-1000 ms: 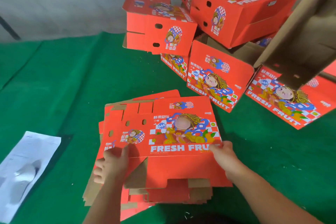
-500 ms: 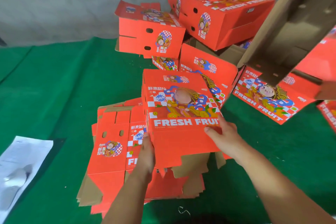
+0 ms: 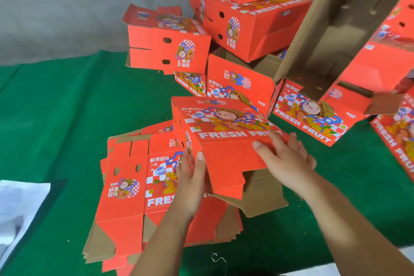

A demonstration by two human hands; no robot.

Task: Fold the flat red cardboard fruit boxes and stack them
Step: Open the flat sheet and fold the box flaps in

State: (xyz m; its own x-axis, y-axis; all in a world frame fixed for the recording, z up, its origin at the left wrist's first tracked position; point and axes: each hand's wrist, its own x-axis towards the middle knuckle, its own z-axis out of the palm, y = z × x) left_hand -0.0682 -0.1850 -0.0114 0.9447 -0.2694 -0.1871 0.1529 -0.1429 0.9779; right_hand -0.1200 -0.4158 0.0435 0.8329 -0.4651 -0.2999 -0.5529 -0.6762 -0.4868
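Observation:
I hold a half-opened red fruit box (image 3: 226, 139) above the pile of flat red boxes (image 3: 125, 188) on the green cloth. My left hand (image 3: 190, 177) grips its left corner, thumb on the front panel and fingers behind. My right hand (image 3: 284, 159) lies against the right side of the front panel with fairly straight fingers, thumb on the red face. The box's printed top faces up and its bottom flaps hang down toward me. Folded red boxes (image 3: 253, 20) are heaped at the back.
One folded box (image 3: 168, 45) sits at the heap's left. An open box showing its brown inside (image 3: 331, 36) leans at upper right. White paper (image 3: 20, 210) lies at the left edge on the green cloth (image 3: 56, 119). A grey wall stands behind.
The top flat box has been lifted off the pile and pushed open into a box shape. Both hands rose with it and shifted to its front panel.

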